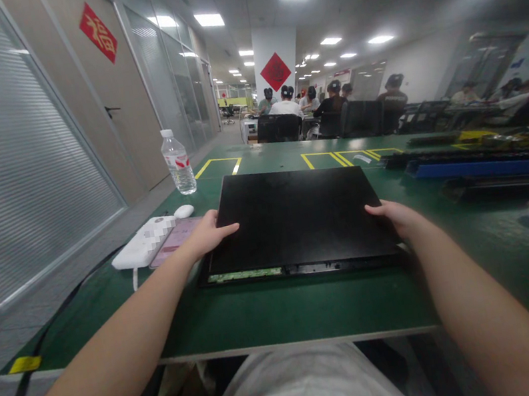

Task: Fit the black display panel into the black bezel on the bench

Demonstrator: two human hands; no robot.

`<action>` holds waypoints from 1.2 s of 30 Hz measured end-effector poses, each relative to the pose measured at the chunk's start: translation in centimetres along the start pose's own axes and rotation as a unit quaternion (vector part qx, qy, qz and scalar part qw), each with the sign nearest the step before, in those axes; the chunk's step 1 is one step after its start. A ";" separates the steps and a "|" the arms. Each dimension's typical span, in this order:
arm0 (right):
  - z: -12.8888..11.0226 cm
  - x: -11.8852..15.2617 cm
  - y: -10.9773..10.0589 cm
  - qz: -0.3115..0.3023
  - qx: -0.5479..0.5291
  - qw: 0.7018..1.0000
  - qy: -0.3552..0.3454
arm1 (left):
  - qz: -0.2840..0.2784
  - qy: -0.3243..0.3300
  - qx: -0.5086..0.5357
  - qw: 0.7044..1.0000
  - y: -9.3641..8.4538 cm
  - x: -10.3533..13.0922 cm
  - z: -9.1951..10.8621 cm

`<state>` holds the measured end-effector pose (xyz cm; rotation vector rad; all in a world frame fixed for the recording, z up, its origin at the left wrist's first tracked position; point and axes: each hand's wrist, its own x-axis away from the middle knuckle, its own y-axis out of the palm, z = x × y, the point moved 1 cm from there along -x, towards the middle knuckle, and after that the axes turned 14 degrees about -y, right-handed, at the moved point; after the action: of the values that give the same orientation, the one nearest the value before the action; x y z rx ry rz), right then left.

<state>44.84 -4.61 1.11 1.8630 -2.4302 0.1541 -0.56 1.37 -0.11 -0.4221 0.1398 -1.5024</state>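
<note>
A flat black display panel (298, 216) lies in front of me over a black frame (346, 264). A strip of green circuit board (244, 274) shows along the frame's near left edge. My left hand (212, 232) grips the panel's left side, thumb on top and fingers hidden at the edge. On the opposite side, my right hand (396, 215) holds the right edge, its thumb also on the top face. Whether the panel rests fully in the frame or is slightly raised, I cannot tell.
Left of the panel are a white power bank-like device (144, 243), a pink flat item (175, 241), a white rounded case (184, 211) and a water bottle (178, 164). Long black and blue strips (492, 165) lie right on the green table (295, 318). People sit farther back.
</note>
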 end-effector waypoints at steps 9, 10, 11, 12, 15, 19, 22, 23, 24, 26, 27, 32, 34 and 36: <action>0.1 -0.2 -0.1 0.004 -0.006 1.000 0.005 | 0.001 0.006 0.021 1.000 0.1 0.0 0.0; 0.1 -0.2 -0.1 0.003 -0.006 1.000 0.007 | -0.001 0.005 0.022 1.000 0.1 0.1 0.0; 0.2 -0.2 -0.2 0.002 -0.005 1.000 0.008 | -0.004 0.003 0.023 1.000 0.1 0.1 0.0; 0.2 -0.3 -0.2 0.002 -0.003 1.000 0.008 | -0.006 0.002 0.022 1.000 0.2 0.2 0.1; 0.1 -0.3 -0.2 0.004 0.000 1.000 0.008 | -0.010 -0.002 0.018 1.000 0.2 0.3 0.2; 0.1 -0.3 -0.3 0.002 -0.008 1.000 0.015 | -0.012 -0.005 0.007 1.000 0.2 0.3 0.2; 0.2 -0.4 -0.3 0.002 -0.003 1.000 0.015 | -0.010 -0.006 0.003 1.000 0.1 0.2 0.1; 0.2 -0.4 -0.3 0.002 -0.001 1.000 0.014 | -0.008 -0.007 0.003 1.000 0.1 0.2 0.1; 0.2 -0.4 -0.3 0.003 0.001 1.000 0.013 | -0.007 -0.009 0.003 1.000 0.1 0.1 0.0; 0.2 -0.4 -0.3 0.005 0.002 1.000 0.014 | -0.006 -0.014 0.002 1.000 0.1 0.1 0.0; 0.2 -0.4 -0.3 0.007 0.001 1.000 0.017 | -0.006 -0.016 0.001 1.000 0.1 0.1 0.0; 0.2 -0.3 -0.2 0.007 -0.008 1.000 0.017 | -0.005 -0.011 0.009 1.000 0.2 0.2 0.0; 0.2 -0.3 -0.2 0.009 -0.009 1.000 0.010 | -0.010 -0.009 0.008 1.000 0.2 0.2 0.0; 0.3 -0.4 -0.3 0.010 -0.005 1.000 0.007 | -0.015 -0.010 0.003 1.000 0.2 0.1 0.0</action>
<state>45.19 -4.34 0.80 1.8283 -2.4365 0.1551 -0.39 1.26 -0.18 -0.4363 0.1142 -1.5275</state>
